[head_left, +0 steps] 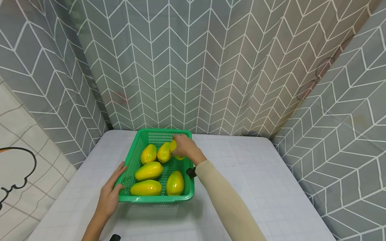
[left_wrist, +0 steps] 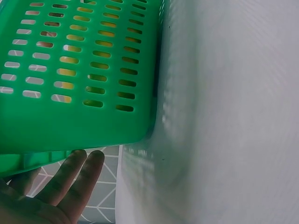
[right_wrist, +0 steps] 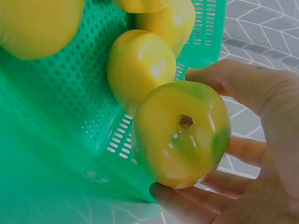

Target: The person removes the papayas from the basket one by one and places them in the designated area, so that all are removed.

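Note:
Several glossy yellow mangoes lie in a green plastic basket (head_left: 156,199). My right hand (head_left: 185,146) is over the basket's far right part and grips a mango (right_wrist: 182,135) with green patches and a brown stem spot. The thumb is on one side of this fruit and the fingers are on the other. Another mango (right_wrist: 141,65) sits right behind it. At the basket's left side, my left hand (head_left: 111,193) rests against the rim with its fingers extended. In the left wrist view, the fingers (left_wrist: 77,184) reach along the outside, under the rim.
Nearer mangoes lie at the front left (head_left: 146,188) and front right (head_left: 175,183) of the basket. It stands on a table with a white cloth (head_left: 241,174). Grey curtains with white zigzag lines (head_left: 187,67) hang behind and beside the table.

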The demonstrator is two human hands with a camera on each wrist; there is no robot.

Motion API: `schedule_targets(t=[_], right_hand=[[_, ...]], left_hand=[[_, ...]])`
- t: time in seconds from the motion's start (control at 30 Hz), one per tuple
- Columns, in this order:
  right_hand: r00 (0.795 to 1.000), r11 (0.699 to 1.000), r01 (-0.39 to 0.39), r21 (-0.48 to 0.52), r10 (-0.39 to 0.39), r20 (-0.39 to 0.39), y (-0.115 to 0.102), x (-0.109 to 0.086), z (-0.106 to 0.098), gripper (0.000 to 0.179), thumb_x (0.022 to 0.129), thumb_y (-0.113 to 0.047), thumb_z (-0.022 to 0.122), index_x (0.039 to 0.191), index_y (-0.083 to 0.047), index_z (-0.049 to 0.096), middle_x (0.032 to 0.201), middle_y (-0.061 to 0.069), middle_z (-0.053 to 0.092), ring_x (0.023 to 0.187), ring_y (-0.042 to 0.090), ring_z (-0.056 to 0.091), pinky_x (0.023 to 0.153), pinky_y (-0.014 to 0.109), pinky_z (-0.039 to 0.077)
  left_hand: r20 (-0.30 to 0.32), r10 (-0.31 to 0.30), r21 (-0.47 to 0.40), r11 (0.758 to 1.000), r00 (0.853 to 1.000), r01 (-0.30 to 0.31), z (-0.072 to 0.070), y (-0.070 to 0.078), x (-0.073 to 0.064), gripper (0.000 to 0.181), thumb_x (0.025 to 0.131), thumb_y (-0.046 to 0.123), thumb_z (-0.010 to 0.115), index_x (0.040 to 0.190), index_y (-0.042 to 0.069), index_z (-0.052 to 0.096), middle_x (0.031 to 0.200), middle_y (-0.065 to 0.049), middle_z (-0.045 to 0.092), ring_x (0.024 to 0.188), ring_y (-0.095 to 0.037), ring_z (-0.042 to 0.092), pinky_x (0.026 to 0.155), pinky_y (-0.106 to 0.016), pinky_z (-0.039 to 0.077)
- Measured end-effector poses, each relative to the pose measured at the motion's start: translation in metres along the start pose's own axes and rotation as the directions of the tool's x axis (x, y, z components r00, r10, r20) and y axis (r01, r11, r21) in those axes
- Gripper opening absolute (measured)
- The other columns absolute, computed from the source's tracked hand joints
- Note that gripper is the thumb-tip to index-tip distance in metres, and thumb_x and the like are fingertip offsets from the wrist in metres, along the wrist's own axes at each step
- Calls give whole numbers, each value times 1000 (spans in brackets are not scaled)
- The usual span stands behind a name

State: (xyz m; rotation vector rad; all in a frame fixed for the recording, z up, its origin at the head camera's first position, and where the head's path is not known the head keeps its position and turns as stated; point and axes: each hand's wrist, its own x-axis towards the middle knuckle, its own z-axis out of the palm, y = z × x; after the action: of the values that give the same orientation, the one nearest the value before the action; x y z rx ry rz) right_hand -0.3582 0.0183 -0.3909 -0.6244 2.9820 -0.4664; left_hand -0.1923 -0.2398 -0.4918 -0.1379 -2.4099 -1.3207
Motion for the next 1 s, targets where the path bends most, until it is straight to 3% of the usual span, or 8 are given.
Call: schedule_targets(t=[0.37, 0.7, 1.0], right_hand=[[1000, 1000, -3, 14, 3, -15, 1, -3, -9, 74, 82, -37, 75, 145, -15, 45, 141, 6, 54, 122, 21, 52, 98, 41, 51], [998, 1000, 27, 13, -26, -54, 10, -4, -18, 71, 81, -38, 75, 142, -14, 47, 127, 6, 60, 100, 19, 57, 80, 32, 53], [996, 999, 37, 37, -34, -79, 19, -5, -25, 71, 79, -37, 77, 140, -12, 49, 120, 6, 63, 96, 19, 60, 79, 33, 54]], left_hand=[[-4, 9, -1, 1000, 1000, -9, 0, -1, -1, 56, 96, -1, 41, 148, 19, 44, 159, 0, 35, 147, 3, 22, 102, 7, 15], [3, 11, -25, 1000, 1000, -11, 0, -2, -1, 56, 96, -2, 41, 148, 18, 44, 160, 0, 34, 150, -8, 23, 102, 7, 16], [4, 1, -29, 1000, 1000, -1, 1, -1, -1, 56, 96, -1, 41, 148, 20, 43, 160, 0, 34, 151, -13, 23, 103, 7, 15]])
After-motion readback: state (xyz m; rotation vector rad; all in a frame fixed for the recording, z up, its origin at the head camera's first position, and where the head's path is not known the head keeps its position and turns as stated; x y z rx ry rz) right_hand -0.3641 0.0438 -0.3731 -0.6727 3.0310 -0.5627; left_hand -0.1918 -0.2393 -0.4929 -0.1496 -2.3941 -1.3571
